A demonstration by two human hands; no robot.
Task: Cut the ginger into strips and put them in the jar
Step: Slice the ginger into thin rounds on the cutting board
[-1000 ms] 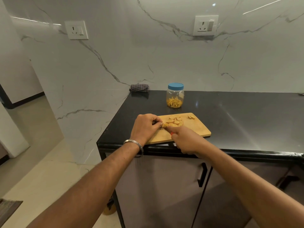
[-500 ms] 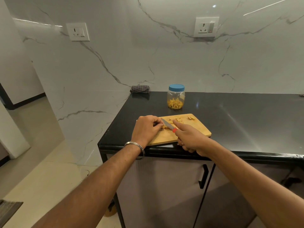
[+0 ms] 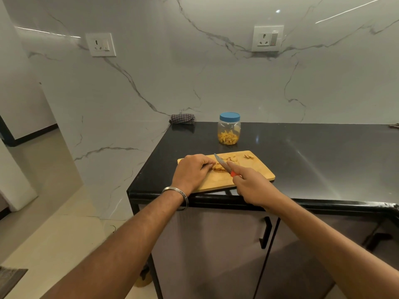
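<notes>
Ginger (image 3: pixel 218 167) was pinned on the board (image 3: pixel 254 175) by curled left-hand (image 3: pixel 192 172) fingers; the knife (image 3: pixel 223 165) was gripped by the right hand (image 3: pixel 252 186). Seemingly firm, slippery slices are best held at the end away from the blade.

one head-worn wide-angle view looks forward and down from standing height, near the counter's (image 3: pixel 302 152) front edge.

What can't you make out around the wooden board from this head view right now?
- Ginger piece being cut: mostly covered by the left hand.
- Red-handled knife: handle hidden inside the right hand.
- Scraps at the wooden cutting board far corner: too small to identify.
</notes>
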